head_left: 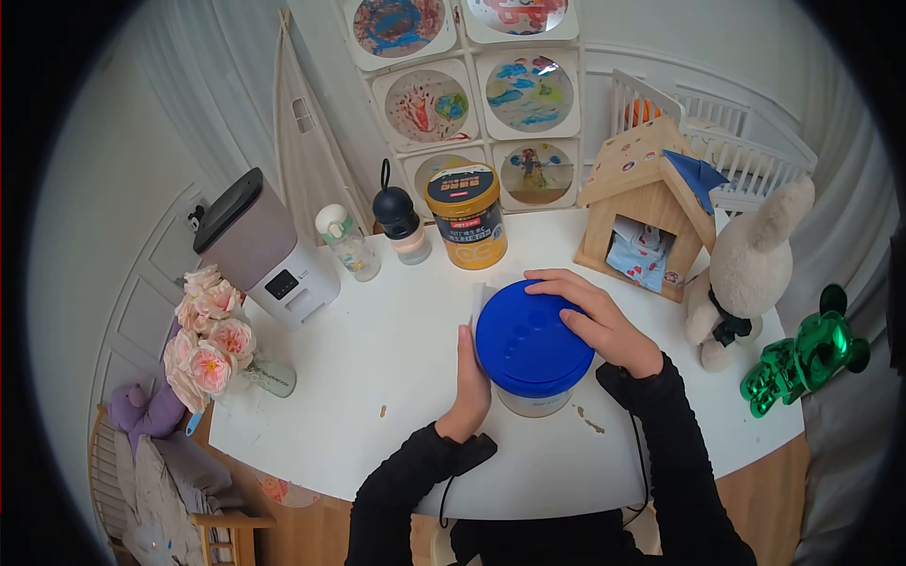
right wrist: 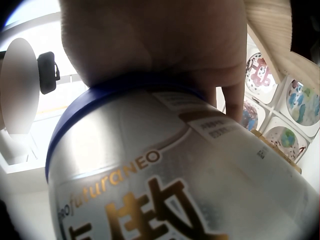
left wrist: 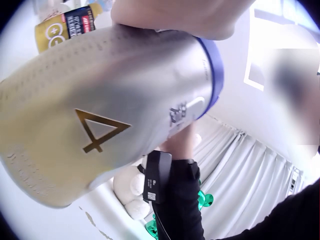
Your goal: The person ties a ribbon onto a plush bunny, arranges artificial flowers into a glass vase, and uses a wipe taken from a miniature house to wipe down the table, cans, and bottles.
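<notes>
A large silvery tin [left wrist: 100, 95] with a gold 4 on its side stands at the front of the white table, and a blue lid [head_left: 528, 340] covers its top. My left hand [head_left: 466, 391] lies against the tin's left side, the visible finger straight; its other fingers are hidden. From the right, my right hand [head_left: 609, 325] grips the lid, fingers bent over the far rim and thumb on top. In the right wrist view, that palm [right wrist: 155, 45] sits right over the lid's edge, with gold lettering on the tin below.
Behind the tin stand a yellow tub [head_left: 467, 222], a black-capped bottle [head_left: 401, 226] and a clear bottle [head_left: 349, 245]. Left are a dispenser [head_left: 269, 250] and pink roses [head_left: 212, 340]. A wooden house [head_left: 637, 208], plush rabbit [head_left: 750, 274] and shiny green bear [head_left: 802, 363] stand right.
</notes>
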